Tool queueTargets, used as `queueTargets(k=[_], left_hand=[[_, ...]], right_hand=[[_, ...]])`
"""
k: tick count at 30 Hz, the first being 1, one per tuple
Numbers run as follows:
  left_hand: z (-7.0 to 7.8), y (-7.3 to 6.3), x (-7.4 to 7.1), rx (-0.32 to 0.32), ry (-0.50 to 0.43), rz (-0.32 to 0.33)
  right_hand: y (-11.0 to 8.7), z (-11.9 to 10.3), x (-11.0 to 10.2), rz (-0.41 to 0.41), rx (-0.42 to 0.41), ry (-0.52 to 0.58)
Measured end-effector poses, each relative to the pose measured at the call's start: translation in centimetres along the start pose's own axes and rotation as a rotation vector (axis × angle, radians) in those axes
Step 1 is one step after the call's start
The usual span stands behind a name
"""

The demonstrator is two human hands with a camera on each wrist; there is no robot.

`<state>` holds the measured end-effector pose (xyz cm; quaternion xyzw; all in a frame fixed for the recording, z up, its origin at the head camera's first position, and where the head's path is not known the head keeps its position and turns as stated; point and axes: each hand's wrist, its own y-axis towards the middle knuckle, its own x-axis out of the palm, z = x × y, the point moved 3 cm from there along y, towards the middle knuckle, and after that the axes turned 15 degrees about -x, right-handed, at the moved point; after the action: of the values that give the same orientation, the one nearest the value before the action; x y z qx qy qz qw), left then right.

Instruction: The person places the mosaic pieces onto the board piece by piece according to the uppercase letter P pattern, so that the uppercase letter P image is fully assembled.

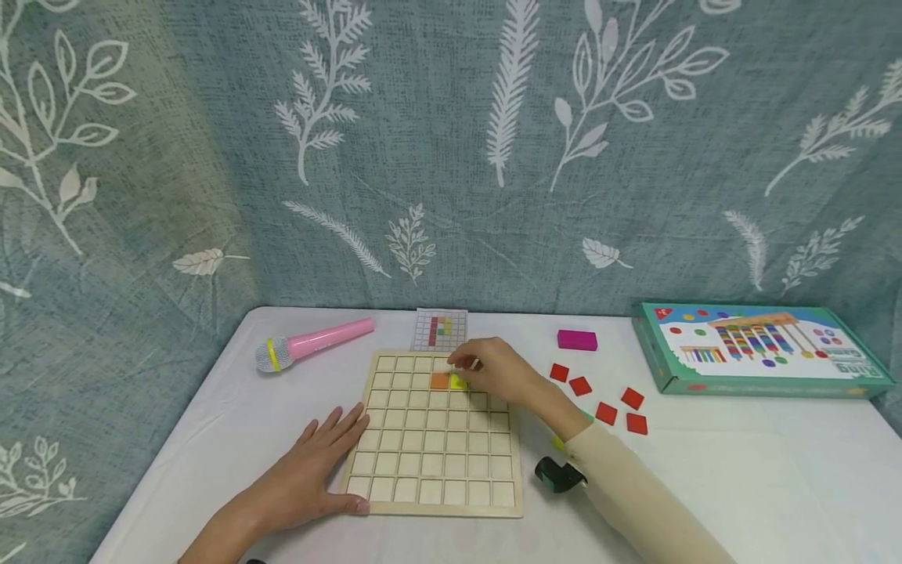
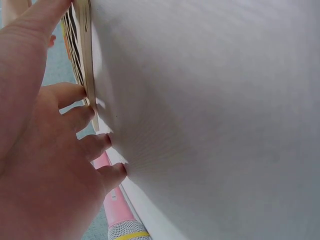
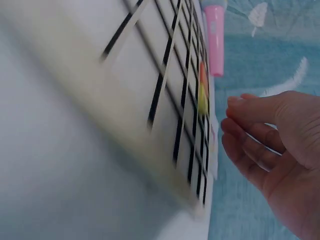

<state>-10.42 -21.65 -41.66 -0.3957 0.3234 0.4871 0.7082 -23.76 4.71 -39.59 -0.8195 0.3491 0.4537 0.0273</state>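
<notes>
A wooden grid board point(image 1: 432, 511) lies on the white table. An orange tile point(image 1: 440, 381) and a yellow tile point(image 1: 458, 381) sit side by side in its upper squares. My left hand point(image 1: 299, 478) is spread at the board's left edge, its fingertips and thumb touching the rim. Over the upper part of the board is my right hand point(image 1: 496, 370), just above the yellow tile. In the right wrist view its fingers are loosely bent, and no tile shows between them. Behind the board lies a printed grid card point(image 1: 440, 330) with a coloured pattern.
Several red tiles point(image 1: 606, 413) lie scattered right of the board, with a green and a yellow tile partly hidden by the right forearm. A pink toy microphone point(image 1: 317, 343), a magenta block point(image 1: 577, 340), a game box point(image 1: 764, 349) and a black object point(image 1: 558, 475) are also on the table.
</notes>
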Motion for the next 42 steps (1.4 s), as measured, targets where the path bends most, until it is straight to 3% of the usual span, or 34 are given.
queueTargets(k=[12,21,30,36,42], left_hand=[[0.0,0.1,0.1,0.009,0.0,0.005],[-0.1,0.1,0.1,0.009,0.003,0.008],[-0.1,0.1,0.1,0.014,0.004,0.001],[-0.1,0.0,0.0,0.006,0.02,0.005],[0.0,0.0,-0.2,0.006,0.024,0.002]], right_hand=[[-5.9,2.8,-4.9,0.082,0.051,-0.1],[-8.9,4.9,-6.3,0.114,0.1,-0.1],[-9.9,5.5,-6.1,0.113,0.189,-0.118],[-9.4,5.1,-6.0,0.104,0.274,-0.153],[-8.8,4.7,-6.3,0.099,0.288,-0.18]])
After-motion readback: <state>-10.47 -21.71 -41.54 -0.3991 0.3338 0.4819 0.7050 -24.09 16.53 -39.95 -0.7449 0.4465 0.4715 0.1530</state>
